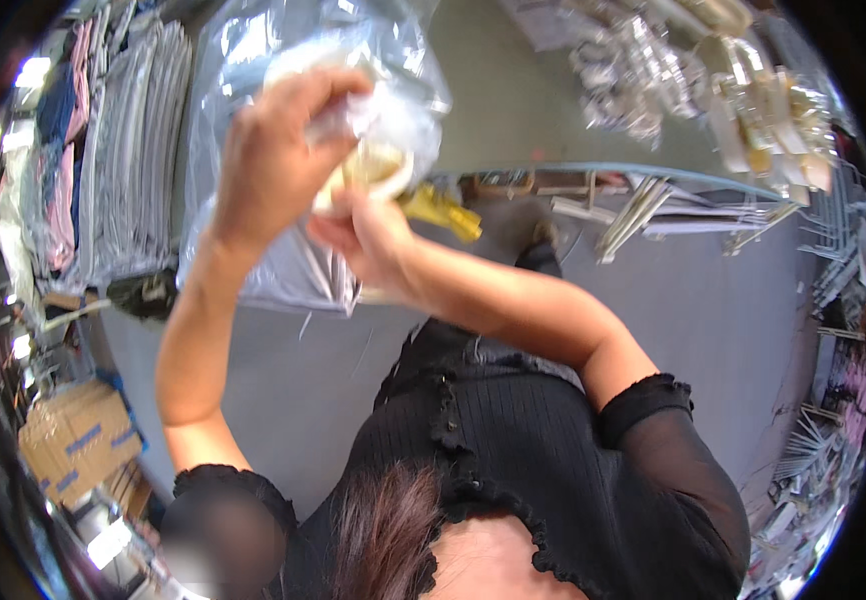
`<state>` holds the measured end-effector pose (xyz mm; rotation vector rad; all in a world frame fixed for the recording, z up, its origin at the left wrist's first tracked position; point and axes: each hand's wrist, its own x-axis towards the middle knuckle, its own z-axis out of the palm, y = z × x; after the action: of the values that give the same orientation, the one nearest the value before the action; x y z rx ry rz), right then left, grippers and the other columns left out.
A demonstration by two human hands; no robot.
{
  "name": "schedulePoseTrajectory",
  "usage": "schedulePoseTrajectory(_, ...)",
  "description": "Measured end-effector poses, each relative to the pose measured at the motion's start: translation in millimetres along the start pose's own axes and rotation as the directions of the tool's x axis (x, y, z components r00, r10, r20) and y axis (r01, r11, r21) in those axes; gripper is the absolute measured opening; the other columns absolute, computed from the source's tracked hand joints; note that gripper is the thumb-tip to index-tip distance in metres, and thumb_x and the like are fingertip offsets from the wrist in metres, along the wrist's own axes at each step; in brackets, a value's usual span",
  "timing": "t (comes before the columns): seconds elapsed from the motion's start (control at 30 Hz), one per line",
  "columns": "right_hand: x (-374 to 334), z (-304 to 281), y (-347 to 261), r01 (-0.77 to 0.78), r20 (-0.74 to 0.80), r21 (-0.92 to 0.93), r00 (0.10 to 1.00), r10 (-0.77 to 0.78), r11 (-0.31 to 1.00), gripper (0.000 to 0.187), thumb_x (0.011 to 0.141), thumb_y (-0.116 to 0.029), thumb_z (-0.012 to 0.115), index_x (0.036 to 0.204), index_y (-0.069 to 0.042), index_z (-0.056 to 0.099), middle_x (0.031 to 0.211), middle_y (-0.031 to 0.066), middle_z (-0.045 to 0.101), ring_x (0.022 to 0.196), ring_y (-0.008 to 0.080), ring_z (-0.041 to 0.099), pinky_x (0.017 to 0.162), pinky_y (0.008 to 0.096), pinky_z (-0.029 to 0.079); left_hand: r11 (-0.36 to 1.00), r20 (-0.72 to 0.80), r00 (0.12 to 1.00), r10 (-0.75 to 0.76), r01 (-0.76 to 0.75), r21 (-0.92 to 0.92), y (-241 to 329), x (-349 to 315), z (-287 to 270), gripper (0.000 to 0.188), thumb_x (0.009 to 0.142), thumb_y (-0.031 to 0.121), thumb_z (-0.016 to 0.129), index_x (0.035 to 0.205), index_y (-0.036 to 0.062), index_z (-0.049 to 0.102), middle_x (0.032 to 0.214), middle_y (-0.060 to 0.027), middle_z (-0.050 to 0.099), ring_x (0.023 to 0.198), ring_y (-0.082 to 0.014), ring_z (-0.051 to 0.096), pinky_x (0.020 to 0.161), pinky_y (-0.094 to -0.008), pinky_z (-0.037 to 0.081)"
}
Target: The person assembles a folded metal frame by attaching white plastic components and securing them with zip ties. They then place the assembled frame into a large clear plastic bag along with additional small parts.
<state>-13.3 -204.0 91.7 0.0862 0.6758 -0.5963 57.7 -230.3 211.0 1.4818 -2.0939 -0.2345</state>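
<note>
My right hand (368,235) is closed on the lower edge of a pale yellow, ring-shaped roll of tape (390,165). My left hand (278,150) is just above and to the left of it. Its fingers are curled, with the thumb near the roll; some clear material shows between thumb and forefinger, but what they grip cannot be made out. Both hands are slightly blurred. Behind and under them lies a large clear plastic bag (228,90), shiny and wrinkled. The lower part of a flat, pale, plastic-wrapped package (298,275) shows below my hands.
A stack of plastic-wrapped garments (138,150) stands at the left. Clear-wrapped small items (643,75) lie at the far right of the greenish table (498,100). Something yellow (443,210) and white racks (653,210) are below its edge. A cardboard box (78,440) sits lower left.
</note>
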Motion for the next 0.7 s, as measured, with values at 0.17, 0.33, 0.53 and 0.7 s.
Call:
schedulePoseTrajectory(0.17, 81, 14, -46, 0.308, 0.042, 0.437, 0.932, -0.361, 0.845, 0.029, 0.085, -0.012, 0.056, 0.113, -0.004, 0.055, 0.106, 0.0109, 0.06, 0.097, 0.0235, 0.06, 0.085, 0.0357, 0.051, 0.999, -0.021, 0.999, 0.037, -0.036, 0.035, 6, 2, -5, 0.025, 0.073, -0.003, 0.066, 0.098, 0.0028, 0.066, 0.092, -0.0084, 0.067, 0.084, -0.0189, 0.064, 0.078, -0.0273, 0.05)
schedulePoseTrajectory(0.33, 136, -68, -70, 0.304, 0.254, -0.176, 0.933, -0.255, 0.936, 0.03, 0.083, -0.017, 0.059, 0.109, -0.003, 0.059, 0.112, 0.0146, 0.059, 0.1, 0.0296, 0.058, 0.087, 0.039, 0.048, 0.988, -0.012, 0.999, -0.048, 0.049, 0.145, 2, -17, 8, 0.028, 0.075, -0.003, 0.066, 0.103, 0.0016, 0.064, 0.101, -0.0091, 0.065, 0.095, -0.0197, 0.061, 0.085, -0.0283, 0.047)
schedulePoseTrajectory(0.53, 24, -135, -74, 0.607, 0.532, -0.795, 0.712, -0.459, 0.02, 0.052, 0.083, -0.022, 0.064, 0.125, 0.001, 0.044, 0.123, 0.0254, 0.051, 0.111, 0.0395, 0.052, 0.094, 0.0441, 0.043, 0.867, -0.104, 0.969, 0.223, -0.148, 0.475, 19, -65, 19, 0.029, 0.082, 0.001, 0.063, 0.109, 0.0054, 0.054, 0.103, -0.0102, 0.052, 0.098, -0.0267, 0.054, 0.081, -0.0365, 0.048)
schedulePoseTrajectory(0.7, 12, -149, -112, 0.479, 0.26, -0.825, 0.794, -0.549, 0.302, 0.028, 0.082, -0.029, 0.066, 0.085, -0.001, 0.065, 0.069, 0.0149, 0.064, 0.063, 0.0292, 0.063, 0.06, 0.0357, 0.049, 0.988, 0.294, 0.948, -0.124, 0.089, 0.129, 38, -96, 69, 0.025, 0.076, 0.001, 0.065, 0.101, 0.006, 0.062, 0.094, -0.0093, 0.062, 0.084, -0.0242, 0.061, 0.071, -0.0326, 0.05)
